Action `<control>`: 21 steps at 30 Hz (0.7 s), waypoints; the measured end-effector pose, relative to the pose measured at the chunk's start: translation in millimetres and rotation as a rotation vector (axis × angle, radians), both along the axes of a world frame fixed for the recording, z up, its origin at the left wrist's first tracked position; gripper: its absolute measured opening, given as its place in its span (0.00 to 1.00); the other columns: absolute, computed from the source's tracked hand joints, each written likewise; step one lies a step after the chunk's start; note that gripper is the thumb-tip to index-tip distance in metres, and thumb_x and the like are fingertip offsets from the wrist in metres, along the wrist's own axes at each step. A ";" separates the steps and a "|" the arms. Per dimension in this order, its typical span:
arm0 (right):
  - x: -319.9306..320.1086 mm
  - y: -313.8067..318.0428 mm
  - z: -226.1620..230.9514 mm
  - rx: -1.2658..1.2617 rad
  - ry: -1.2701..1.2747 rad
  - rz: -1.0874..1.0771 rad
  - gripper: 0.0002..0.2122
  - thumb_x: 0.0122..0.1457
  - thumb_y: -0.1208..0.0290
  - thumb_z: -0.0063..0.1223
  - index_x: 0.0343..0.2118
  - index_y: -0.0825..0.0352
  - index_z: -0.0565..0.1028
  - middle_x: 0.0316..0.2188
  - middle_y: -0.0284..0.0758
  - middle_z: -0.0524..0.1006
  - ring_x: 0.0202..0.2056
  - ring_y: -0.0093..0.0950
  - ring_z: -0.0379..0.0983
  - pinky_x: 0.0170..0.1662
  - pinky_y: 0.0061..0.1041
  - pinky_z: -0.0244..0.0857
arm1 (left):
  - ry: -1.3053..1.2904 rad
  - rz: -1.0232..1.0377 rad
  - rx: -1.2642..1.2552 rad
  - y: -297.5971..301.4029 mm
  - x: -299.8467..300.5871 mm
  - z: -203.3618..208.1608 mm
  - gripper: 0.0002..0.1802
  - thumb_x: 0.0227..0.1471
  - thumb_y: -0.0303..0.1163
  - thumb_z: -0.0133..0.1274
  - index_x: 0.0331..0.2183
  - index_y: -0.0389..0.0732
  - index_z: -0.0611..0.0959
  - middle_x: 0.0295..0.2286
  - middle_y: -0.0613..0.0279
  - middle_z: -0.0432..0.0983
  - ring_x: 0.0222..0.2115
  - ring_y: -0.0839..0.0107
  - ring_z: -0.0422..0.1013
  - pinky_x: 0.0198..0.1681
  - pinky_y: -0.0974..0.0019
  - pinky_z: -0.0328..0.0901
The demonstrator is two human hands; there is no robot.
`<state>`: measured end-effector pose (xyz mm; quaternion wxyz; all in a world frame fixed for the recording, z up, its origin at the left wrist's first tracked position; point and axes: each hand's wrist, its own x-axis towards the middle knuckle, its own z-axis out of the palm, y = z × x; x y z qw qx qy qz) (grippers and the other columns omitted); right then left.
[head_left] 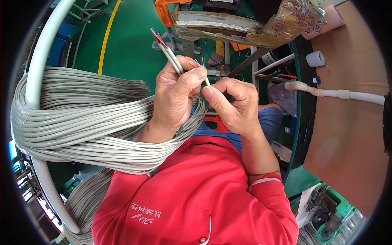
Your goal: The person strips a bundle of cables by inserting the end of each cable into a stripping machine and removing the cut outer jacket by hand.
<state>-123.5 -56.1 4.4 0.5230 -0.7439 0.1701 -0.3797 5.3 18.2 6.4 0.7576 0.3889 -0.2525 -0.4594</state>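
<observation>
My left hand (175, 92) is closed round a few grey cables (172, 59), whose stripped ends show red, blue and brown wires (158, 38) above the fist. Its thumb also presses near the end of another cable. My right hand (234, 100) pinches that single grey cable (207, 81) between thumb and forefinger. Thin coloured wires (199, 63) poke out of its tip, beside the left thumb. A thick bundle of grey cables (90, 126) hangs over a white pipe at the left and sweeps across my left forearm toward my lap.
A white pipe (38, 69) rises along the left. Ahead are an orange-handled tool (163, 12) and a plastic-wrapped trough (249, 30). At the right, a brown tabletop (347, 122) carries a white pipe arm (339, 94) and a white roll (315, 59). A green machine (332, 214) stands lower right.
</observation>
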 end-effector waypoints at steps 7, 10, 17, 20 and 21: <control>2.8 -7.3 10.0 0.128 0.094 -0.107 0.11 0.52 0.72 0.58 0.17 0.70 0.74 0.11 0.31 0.70 0.15 0.15 0.64 0.19 0.18 0.57 | 0.021 0.204 -0.046 -11.1 16.7 16.8 0.06 0.55 0.30 0.49 0.29 0.40 0.71 0.20 0.73 0.58 0.19 0.85 0.53 0.19 0.79 0.49; 19.9 -32.6 16.6 0.291 0.064 -0.198 0.13 0.54 0.68 0.56 0.17 0.71 0.74 0.12 0.28 0.72 0.16 0.14 0.65 0.19 0.18 0.58 | -0.085 0.109 -0.045 -3.6 6.3 16.2 0.08 0.56 0.30 0.48 0.36 0.36 0.73 0.22 0.70 0.60 0.22 0.82 0.55 0.22 0.78 0.50; 52.3 -80.7 16.5 0.468 -0.006 -0.329 0.13 0.52 0.65 0.56 0.19 0.71 0.76 0.14 0.31 0.72 0.18 0.17 0.65 0.21 0.19 0.58 | -0.223 0.064 -0.217 -10.2 3.2 20.2 0.12 0.62 0.30 0.42 0.42 0.32 0.73 0.26 0.65 0.65 0.25 0.82 0.56 0.27 0.79 0.53; 62.9 -91.3 15.8 0.510 -0.062 -0.329 0.13 0.51 0.65 0.57 0.18 0.71 0.76 0.15 0.31 0.72 0.18 0.18 0.65 0.23 0.19 0.58 | -0.294 0.091 -0.250 -13.4 3.0 21.9 0.12 0.62 0.31 0.42 0.42 0.32 0.73 0.26 0.65 0.66 0.25 0.82 0.57 0.27 0.78 0.53; 65.8 -95.7 13.8 0.526 -0.087 -0.323 0.13 0.50 0.65 0.57 0.18 0.71 0.76 0.15 0.31 0.72 0.18 0.18 0.65 0.23 0.19 0.58 | -0.289 0.093 -0.247 -14.3 2.8 22.3 0.13 0.62 0.31 0.42 0.42 0.32 0.73 0.26 0.66 0.66 0.25 0.82 0.57 0.28 0.78 0.54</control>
